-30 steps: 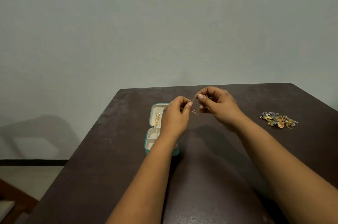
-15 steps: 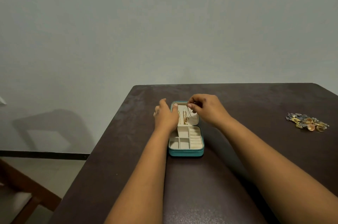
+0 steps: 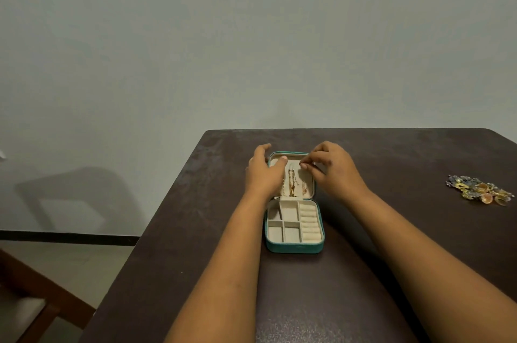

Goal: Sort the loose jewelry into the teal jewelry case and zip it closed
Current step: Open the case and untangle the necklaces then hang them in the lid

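Ahead of you: a plain pale grey-green wall (image 3: 251, 35), unmarked, carrying a soft chair-shaped shadow (image 3: 75, 197) at lower left. You sit at a dark brown table (image 3: 335, 300) with rounded corners. Left: a black skirting strip (image 3: 67, 237), pale floor (image 3: 84, 264), one wooden chair (image 3: 33, 303) with light seat

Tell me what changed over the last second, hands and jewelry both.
A second ago both hands held a thin chain up in the air over the table. Now the right hand pinches at the top of the case's lid, where chains hang, and the left hand rests on the lid's left edge. The teal jewelry case stays open; the loose jewelry pile lies untouched.
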